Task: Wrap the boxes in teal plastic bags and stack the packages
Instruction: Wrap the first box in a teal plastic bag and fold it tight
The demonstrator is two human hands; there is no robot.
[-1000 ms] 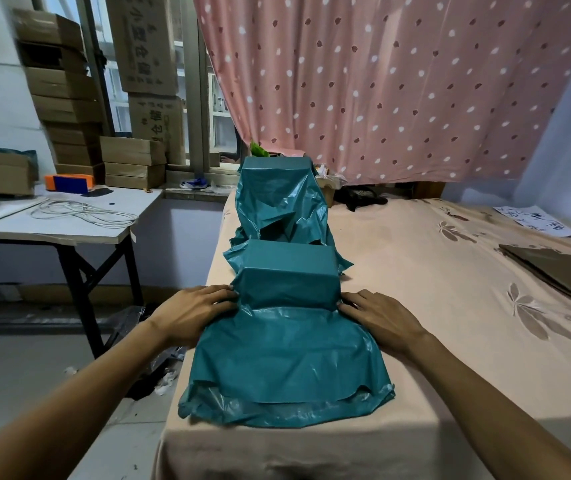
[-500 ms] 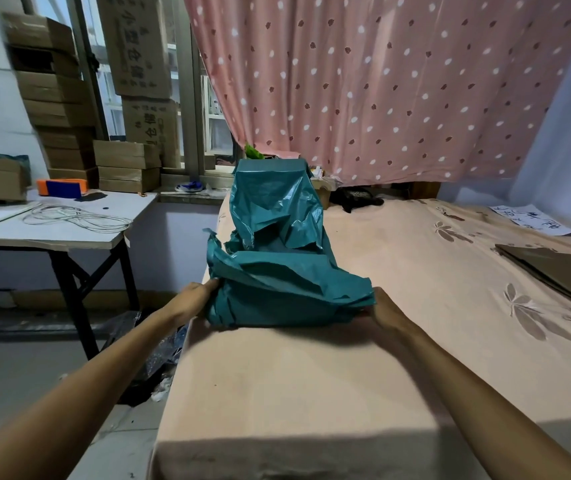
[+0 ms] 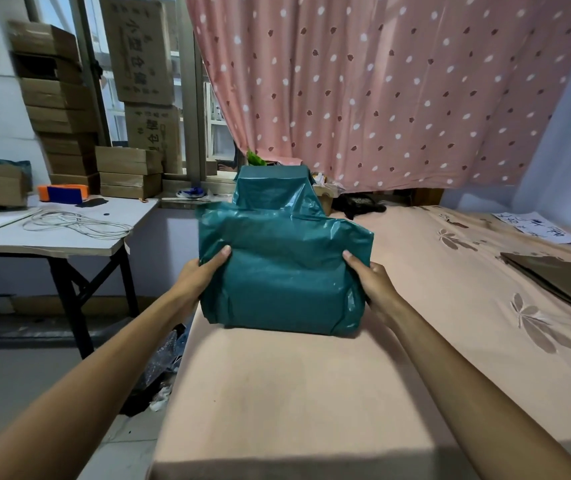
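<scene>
A box wrapped in a teal plastic bag (image 3: 284, 271) stands tipped up on its lower edge on the peach bed sheet (image 3: 294, 393). My left hand (image 3: 201, 275) grips its left side with the thumb on the front face. Its right side is gripped the same way by my right hand (image 3: 368, 278). Loose bag film sticks up along the package's top. Behind it rises a stack of teal-wrapped packages (image 3: 273, 188), its lower part hidden by the held one.
A white folding table (image 3: 69, 233) with coiled cable and an orange-and-blue tape dispenser (image 3: 64, 194) stands left of the bed. Several cardboard boxes (image 3: 59, 102) pile by the window. Flattened brown cardboard (image 3: 561, 282) and a paper sheet (image 3: 540, 226) lie on the bed's right.
The bag's long flap, lying flat toward me a second ago, has been folded over the box. Both hands have turned the package up on edge and hold its sides.
</scene>
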